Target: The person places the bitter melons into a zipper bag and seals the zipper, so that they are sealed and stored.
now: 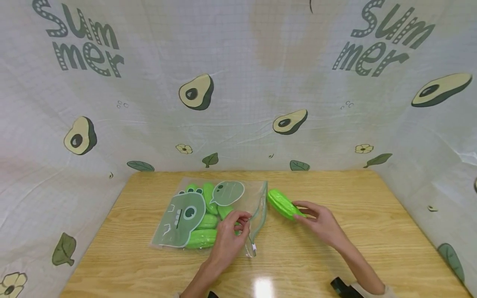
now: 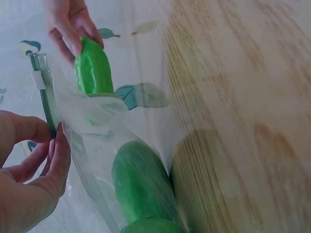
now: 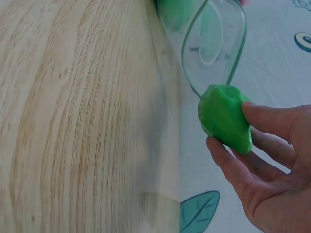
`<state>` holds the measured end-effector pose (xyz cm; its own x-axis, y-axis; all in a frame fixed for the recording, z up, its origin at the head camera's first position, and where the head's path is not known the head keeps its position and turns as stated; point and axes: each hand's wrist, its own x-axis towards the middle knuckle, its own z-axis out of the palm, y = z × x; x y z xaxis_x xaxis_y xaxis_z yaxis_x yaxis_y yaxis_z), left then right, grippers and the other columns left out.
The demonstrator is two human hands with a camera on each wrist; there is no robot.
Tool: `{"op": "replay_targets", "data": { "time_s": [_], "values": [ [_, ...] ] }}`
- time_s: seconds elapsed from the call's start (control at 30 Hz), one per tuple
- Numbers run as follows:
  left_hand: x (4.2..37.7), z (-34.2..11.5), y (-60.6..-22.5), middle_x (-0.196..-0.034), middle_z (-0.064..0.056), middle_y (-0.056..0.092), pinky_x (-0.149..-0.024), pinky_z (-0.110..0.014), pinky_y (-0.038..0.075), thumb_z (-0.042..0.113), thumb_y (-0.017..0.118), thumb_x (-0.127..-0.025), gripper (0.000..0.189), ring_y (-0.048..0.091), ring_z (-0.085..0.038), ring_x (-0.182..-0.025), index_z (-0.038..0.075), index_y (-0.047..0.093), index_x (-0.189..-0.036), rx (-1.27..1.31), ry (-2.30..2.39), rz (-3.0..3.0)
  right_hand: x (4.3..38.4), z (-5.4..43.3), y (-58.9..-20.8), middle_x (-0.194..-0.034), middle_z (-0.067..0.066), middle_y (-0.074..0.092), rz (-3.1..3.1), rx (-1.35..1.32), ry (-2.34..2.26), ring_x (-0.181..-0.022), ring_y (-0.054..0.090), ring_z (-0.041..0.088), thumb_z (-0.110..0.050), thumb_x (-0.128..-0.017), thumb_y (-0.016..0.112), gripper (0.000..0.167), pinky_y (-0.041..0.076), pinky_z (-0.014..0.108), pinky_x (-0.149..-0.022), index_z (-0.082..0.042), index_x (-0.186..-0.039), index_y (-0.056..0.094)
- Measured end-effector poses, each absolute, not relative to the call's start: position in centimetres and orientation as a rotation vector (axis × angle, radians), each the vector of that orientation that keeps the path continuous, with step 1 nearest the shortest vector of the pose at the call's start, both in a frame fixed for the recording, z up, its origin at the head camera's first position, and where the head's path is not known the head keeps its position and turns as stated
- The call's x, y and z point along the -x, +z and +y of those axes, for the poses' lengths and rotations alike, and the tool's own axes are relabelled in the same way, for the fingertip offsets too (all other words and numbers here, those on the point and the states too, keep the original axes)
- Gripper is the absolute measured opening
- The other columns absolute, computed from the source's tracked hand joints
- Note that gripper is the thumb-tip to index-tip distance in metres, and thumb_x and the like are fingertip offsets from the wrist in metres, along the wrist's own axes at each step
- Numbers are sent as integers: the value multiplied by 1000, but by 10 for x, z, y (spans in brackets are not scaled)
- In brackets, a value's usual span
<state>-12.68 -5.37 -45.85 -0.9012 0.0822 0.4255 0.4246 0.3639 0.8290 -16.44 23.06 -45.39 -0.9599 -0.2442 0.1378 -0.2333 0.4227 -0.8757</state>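
A clear zip bag (image 1: pixel 257 194) with a green monster print lies on the table, its mouth facing right. Several bright green toy cucumbers (image 1: pixel 201 239) are inside it. My left hand (image 1: pixel 232 234) pinches the near lip of the mouth by its green zip strip (image 2: pixel 46 104), below the white slider (image 2: pixel 38 80). My right hand (image 1: pixel 320 221) grips another ridged toy cucumber (image 1: pixel 282 203) by its right end, between thumb and fingers. The other end of that cucumber points left at the bag's mouth, which stands parted in the right wrist view.
The wooden table (image 1: pixel 316 265) runs to a white cloth (image 1: pixel 238 136) printed with avocados and leaves, which rises behind it and on both sides. A black wrist strap (image 1: pixel 344 287) shows at my right sleeve.
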Motion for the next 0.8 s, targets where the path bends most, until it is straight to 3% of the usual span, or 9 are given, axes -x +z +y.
{"op": "replay_targets", "data": {
  "time_s": [0.8],
  "values": [
    [127,-54,-457,-94,-7,67,-72,-23,61,-14,67,-87,22,66,-16,-83,-2,70,-105,443,-1548,-2320,170,203,-459,-137,30,58,2546,479,-1657,-120,61,48,-9,-95,73,43,60,34,-88,4,-135,62]
  ]
}}
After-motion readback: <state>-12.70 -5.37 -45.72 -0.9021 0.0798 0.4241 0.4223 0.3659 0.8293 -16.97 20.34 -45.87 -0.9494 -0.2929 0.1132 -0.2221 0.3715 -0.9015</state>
